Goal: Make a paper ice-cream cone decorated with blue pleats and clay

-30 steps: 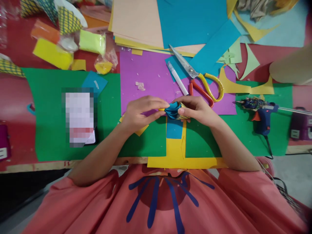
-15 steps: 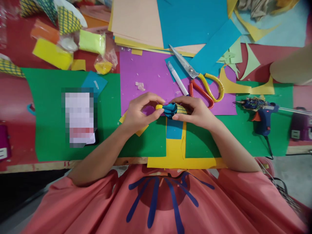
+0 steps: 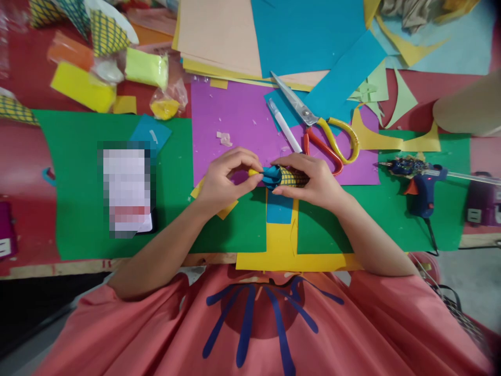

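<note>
Between my hands lies a small paper craft on its side: a yellow-and-green checked cone with blue paper petals at its left end. My right hand is wrapped round the cone, thumb below and fingers above. At the petals' left tip is a small yellow piece, pinched between the thumb and forefinger of my left hand. Just beyond my right hand lie a white pen and scissors with red and yellow handles, on a purple sheet.
A glue gun stands to the right on a green sheet. A phone with a blurred screen is on the left. Bagged clay packets, stacked paper and checked cones are at the back. A yellow strip lies in front.
The yellow piece has turned slightly in my left fingers and shows less. My right fingers have shifted a little on the cone, showing more of it. The rest is nearly unchanged.
</note>
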Motion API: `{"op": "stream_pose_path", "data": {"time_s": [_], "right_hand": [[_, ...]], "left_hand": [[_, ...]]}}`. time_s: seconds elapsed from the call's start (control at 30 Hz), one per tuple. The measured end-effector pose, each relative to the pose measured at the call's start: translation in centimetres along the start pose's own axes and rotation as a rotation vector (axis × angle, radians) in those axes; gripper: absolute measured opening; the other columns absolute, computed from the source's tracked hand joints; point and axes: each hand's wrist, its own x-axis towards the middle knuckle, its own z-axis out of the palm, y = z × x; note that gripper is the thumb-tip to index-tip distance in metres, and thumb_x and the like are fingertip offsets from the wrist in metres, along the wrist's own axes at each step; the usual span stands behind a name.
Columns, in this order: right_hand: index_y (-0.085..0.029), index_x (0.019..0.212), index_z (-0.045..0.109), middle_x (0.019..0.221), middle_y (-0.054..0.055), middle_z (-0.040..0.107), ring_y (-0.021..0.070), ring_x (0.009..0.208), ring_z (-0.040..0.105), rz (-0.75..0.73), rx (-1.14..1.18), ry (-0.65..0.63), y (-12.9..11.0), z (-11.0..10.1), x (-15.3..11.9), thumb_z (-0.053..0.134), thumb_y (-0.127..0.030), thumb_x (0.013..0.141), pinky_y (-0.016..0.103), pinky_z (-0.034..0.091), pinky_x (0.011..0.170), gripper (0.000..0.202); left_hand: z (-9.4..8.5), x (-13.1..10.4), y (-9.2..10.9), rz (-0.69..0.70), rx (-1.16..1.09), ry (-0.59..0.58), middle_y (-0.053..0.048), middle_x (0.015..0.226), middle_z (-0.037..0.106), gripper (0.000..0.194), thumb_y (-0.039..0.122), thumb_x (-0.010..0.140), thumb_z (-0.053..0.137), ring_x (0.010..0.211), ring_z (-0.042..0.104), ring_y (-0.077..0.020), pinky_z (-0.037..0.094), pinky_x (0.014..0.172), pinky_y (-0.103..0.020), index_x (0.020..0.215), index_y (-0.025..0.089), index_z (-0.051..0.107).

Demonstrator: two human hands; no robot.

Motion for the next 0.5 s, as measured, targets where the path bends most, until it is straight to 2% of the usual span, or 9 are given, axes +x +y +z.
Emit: {"op": "stream_pose_path", "data": {"time_s": [0.13, 0.23, 0.3, 0.4, 0.5], "right_hand": [[-0.011, 0.112, 0.069, 0.106, 0.011, 0.074, 0.0206, 0.096, 0.070, 0.041, 0.021, 0.007, -0.1, -0.2, 0.1, 0.066, -0.060, 0.082, 0.030, 0.054, 0.086, 0.057], [-0.012, 0.112, 0.070, 0.104, 0.010, 0.074, 0.0199, 0.094, 0.070, 0.111, 0.066, -0.025, -0.3, -0.3, 0.1, 0.062, -0.062, 0.084, 0.030, 0.053, 0.084, 0.058], [-0.011, 0.113, 0.069, 0.101, 0.010, 0.074, 0.0189, 0.091, 0.069, 0.148, 0.113, -0.044, -0.3, -0.3, 0.1, 0.060, -0.061, 0.086, 0.030, 0.053, 0.082, 0.058], [-0.012, 0.117, 0.067, 0.103, 0.009, 0.072, 0.0185, 0.094, 0.068, 0.180, 0.192, -0.033, -0.4, -0.4, 0.1, 0.058, -0.058, 0.088, 0.031, 0.053, 0.084, 0.055], [-0.015, 0.116, 0.065, 0.108, 0.009, 0.069, 0.0198, 0.101, 0.066, 0.194, 0.267, -0.055, -0.3, -0.4, 0.1, 0.058, -0.058, 0.088, 0.034, 0.053, 0.089, 0.052]], "left_hand": [[-0.1, -0.5, -0.5, -0.030, -0.063, 0.007, -0.002, 0.107, 0.068, 0.034, 0.028, 0.082, 0.072, 0.085, 0.067, -0.0119, 0.057, 0.072, -0.025, 0.115, 0.025, 0.064], [-0.1, -0.7, -0.9, 0.018, -0.076, -0.007, 0.000, 0.107, 0.070, 0.044, 0.024, 0.082, 0.072, 0.087, 0.068, -0.0113, 0.058, 0.075, -0.024, 0.123, 0.030, 0.059], [-0.1, -0.6, -1.0, 0.085, -0.070, -0.007, 0.000, 0.104, 0.071, 0.042, 0.019, 0.080, 0.074, 0.087, 0.069, -0.0109, 0.057, 0.075, -0.023, 0.120, 0.029, 0.061], [-0.2, -0.2, -0.5, 0.170, -0.022, -0.006, 0.000, 0.096, 0.073, 0.023, 0.015, 0.080, 0.073, 0.087, 0.070, -0.0114, 0.057, 0.079, -0.024, 0.101, 0.024, 0.068], [-0.3, 0.3, 0.0, 0.146, 0.004, -0.010, 0.000, 0.090, 0.074, 0.007, 0.018, 0.083, 0.072, 0.086, 0.071, -0.0132, 0.057, 0.080, -0.027, 0.087, 0.023, 0.070]]}}
